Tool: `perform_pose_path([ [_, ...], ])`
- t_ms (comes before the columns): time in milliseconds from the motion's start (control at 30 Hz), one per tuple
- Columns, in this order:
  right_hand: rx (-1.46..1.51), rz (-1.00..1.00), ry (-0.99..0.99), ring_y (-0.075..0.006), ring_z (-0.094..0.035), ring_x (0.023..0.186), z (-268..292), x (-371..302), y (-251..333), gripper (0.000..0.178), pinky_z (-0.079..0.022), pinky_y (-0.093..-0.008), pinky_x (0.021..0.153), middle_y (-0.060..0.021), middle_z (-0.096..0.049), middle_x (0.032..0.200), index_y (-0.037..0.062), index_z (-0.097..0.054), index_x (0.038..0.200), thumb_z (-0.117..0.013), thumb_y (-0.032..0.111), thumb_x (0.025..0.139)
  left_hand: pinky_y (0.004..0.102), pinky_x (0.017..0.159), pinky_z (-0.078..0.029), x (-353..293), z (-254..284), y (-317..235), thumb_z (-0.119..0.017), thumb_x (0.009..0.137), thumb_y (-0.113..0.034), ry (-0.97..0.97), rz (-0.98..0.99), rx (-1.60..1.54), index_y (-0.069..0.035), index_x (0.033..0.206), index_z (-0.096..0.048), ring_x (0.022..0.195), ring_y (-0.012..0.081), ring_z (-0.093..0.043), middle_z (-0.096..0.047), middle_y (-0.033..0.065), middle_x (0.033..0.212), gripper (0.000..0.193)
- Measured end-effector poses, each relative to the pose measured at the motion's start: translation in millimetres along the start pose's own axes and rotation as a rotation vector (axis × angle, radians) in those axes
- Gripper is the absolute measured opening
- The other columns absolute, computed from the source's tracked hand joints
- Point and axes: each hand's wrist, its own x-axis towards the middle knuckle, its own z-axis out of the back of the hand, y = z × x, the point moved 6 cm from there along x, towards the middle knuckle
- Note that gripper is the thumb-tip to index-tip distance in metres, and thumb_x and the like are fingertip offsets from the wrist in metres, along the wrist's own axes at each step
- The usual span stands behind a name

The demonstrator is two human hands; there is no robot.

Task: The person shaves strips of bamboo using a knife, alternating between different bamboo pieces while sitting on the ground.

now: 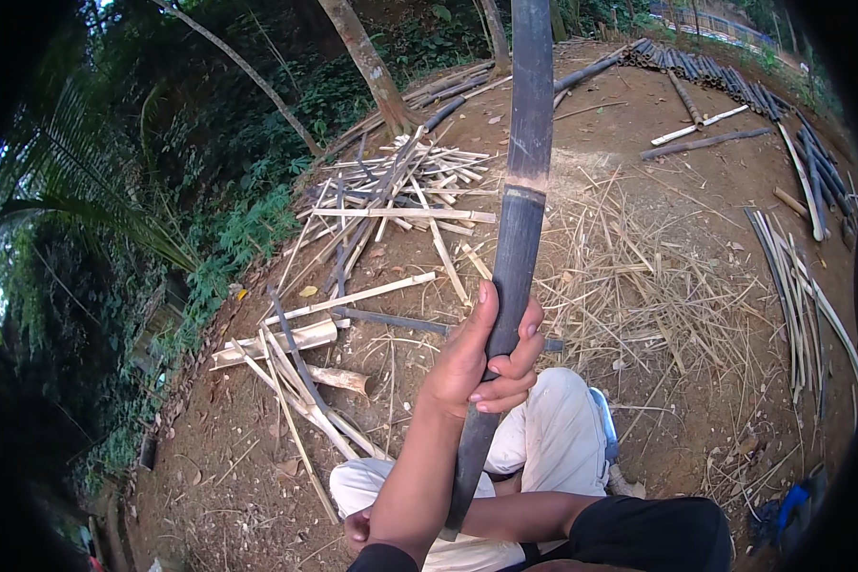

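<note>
My left hand [496,367] is wrapped round a dark bamboo pole [522,234], thumb on the near side, fingertips curling round its right. The pole stands nearly upright before me, with a pale ringed joint above the hand. Its top runs out of view, and its lower end is down between my legs, beside my forearms. My right forearm crosses low behind the pole and left forearm. Only part of my right hand [357,528] shows by my left knee, its fingers curled; whatever it may hold is hidden.
Split bamboo strips [400,195] lie heaped ahead to the left, more strips and split pieces [291,343] nearer. Thin shavings [639,276] cover the ground at right. Long slats [801,305] lie far right. Dark poles [696,71] are stacked at the back. Trees and a leafy slope border the left.
</note>
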Motion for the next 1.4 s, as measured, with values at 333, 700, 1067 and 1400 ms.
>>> perform_pose_path([
  [333, 0.141, -0.008, -0.044, -0.0176, -0.058, 0.086, 25.2, -8.4, -21.7, 0.037, -0.048, -0.0330, 0.081, -0.0078, -0.062, 0.095, 0.0036, -0.062, 0.106, -0.049, 0.038, 0.100, 0.0185, 0.025, -0.018, -1.4, 21.8, -6.3, -0.028, 0.099, -0.066, -0.186, -0.069, 0.106, -0.009, 0.090, -0.042, 0.032, 0.0015, -0.019, -0.026, -0.0058, 0.053, 0.059],
  [700, -0.083, 0.259, -0.153, -0.0180, -0.056, 0.077, 36.8, -70.0, 27.5, 0.046, -0.046, -0.0307, 0.074, -0.0070, -0.059, 0.084, 0.0046, -0.064, 0.094, -0.048, 0.048, 0.100, 0.0191, 0.026, -0.020, -43.1, 47.3, -61.3, -0.029, 0.098, -0.067, -0.507, -0.378, 0.400, -0.011, 0.093, -0.045, 0.033, 0.0025, -0.019, -0.027, -0.0073, 0.055, 0.059],
  [1067, -0.907, 0.346, -0.659, -0.0085, -0.046, 0.051, -86.8, -118.5, 93.7, 0.053, -0.037, -0.0250, 0.049, -0.0019, -0.054, 0.063, -0.0023, -0.059, 0.102, -0.036, 0.044, 0.107, 0.0301, 0.042, -0.048, -124.8, 77.2, -89.7, -0.016, 0.104, -0.058, -0.702, -0.922, 0.417, -0.010, 0.112, -0.045, 0.041, 0.0149, -0.049, -0.046, 0.0021, 0.062, 0.057],
  [1400, -2.210, 0.620, -1.262, -0.0332, -0.065, 0.065, -102.1, -229.4, 133.2, 0.037, -0.050, -0.0382, 0.058, -0.0167, -0.066, 0.076, 0.0012, -0.064, 0.097, -0.081, 0.028, 0.077, 0.0587, 0.114, -0.031, -273.3, 44.8, -73.3, -0.082, 0.077, -0.036, -1.287, -0.726, 2.846, -0.018, 0.143, -0.036, 0.141, 0.0459, -0.025, -0.025, 0.0223, 0.146, 0.082],
])
